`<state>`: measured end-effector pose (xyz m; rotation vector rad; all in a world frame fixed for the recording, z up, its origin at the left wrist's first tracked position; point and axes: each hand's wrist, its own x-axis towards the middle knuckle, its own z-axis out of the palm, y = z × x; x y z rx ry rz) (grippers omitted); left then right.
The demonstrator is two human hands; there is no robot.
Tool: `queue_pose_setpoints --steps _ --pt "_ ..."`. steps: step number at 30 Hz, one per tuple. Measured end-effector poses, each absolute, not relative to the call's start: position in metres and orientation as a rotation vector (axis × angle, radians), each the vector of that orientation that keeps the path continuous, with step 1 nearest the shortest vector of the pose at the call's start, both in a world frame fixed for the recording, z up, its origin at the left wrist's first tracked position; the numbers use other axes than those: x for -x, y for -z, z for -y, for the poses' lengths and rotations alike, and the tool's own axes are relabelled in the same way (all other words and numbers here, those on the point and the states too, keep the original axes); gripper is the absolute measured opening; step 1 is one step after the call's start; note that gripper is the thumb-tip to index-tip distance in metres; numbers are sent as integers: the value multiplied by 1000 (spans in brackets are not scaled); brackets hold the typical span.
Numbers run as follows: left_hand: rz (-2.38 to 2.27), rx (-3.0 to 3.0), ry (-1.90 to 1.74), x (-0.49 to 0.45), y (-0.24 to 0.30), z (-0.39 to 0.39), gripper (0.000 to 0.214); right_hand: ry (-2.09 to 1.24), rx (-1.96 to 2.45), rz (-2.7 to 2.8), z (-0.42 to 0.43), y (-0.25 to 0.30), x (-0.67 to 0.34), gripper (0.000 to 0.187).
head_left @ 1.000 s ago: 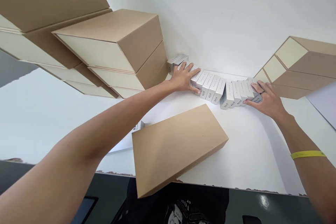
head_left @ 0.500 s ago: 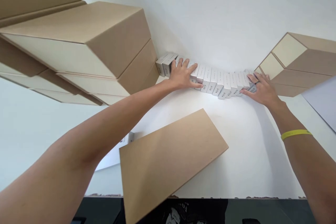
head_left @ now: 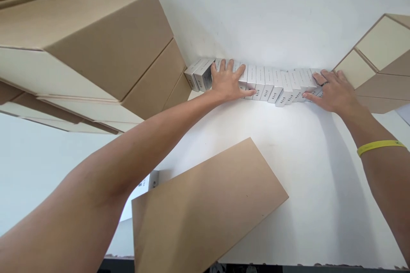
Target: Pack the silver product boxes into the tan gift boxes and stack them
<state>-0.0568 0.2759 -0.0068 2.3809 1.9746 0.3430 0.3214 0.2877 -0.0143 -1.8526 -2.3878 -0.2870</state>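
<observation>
A row of small white-and-silver boxes point(head_left: 269, 83) with dark print stands on edge against the back wall. My left hand point(head_left: 226, 81) lies across the left part of it, fingers spread over the tops and thumb stretched along the fronts. Just left of that hand, two boxes point(head_left: 199, 74) stand apart from the rest by a dark gap. At the row's right end is my right hand point(head_left: 335, 89), which wears a dark ring; its fingers rest over the last boxes, thumb extended in front. Both palms hide some boxes.
Large tan cartons point(head_left: 109, 38) are stacked on the left, more cartons point(head_left: 378, 57) on the right. A flat-topped tan box point(head_left: 208, 209) lies at an angle near the front edge of the white table point(head_left: 307, 153). Behind my left forearm, a white box point(head_left: 149, 181) partly shows.
The view has shifted, so the cartons and row sit differently in the picture. Both hands stay at about the same places on the row, still spread.
</observation>
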Motion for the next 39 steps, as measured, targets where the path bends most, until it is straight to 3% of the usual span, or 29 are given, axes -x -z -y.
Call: queue_pose_setpoints --steps 9,14,21,34,39 --pt "-2013 -2374 -396 49 6 -270 91 203 1931 2392 -296 9 -319 92" --pt "-1998 -2359 -251 51 2 -276 98 180 1991 2391 -289 6 -302 96" --pt "-1794 -2474 -11 74 -13 -298 103 204 1560 2540 -270 26 -226 93" --pt "-1810 -2575 -133 79 -3 -298 90 215 1648 2417 -288 38 -199 94" --pt "-1840 -2527 -193 86 -11 -286 108 262 1681 2320 -277 42 -206 92"
